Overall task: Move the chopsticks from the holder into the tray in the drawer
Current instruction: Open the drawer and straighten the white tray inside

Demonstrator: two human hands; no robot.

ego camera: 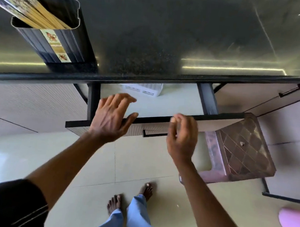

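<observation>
A dark ribbed holder (61, 37) stands on the black countertop at the left, with several wooden chopsticks (35, 16) leaning out toward the upper left. Below the counter edge the drawer (165, 103) is pulled out. A white tray (144, 89) lies at its back, mostly hidden under the counter. My left hand (112, 117) hovers over the drawer's front left with fingers spread, holding nothing. My right hand (182, 137) is at the drawer's front panel above the black handle (152, 134), fingers loosely curled and empty.
A brownish plastic stool (240, 148) stands on the floor just right of the drawer. Closed cabinet fronts flank the drawer on both sides. My bare feet are on the tiled floor below. A pink object (294, 224) sits at the lower right edge.
</observation>
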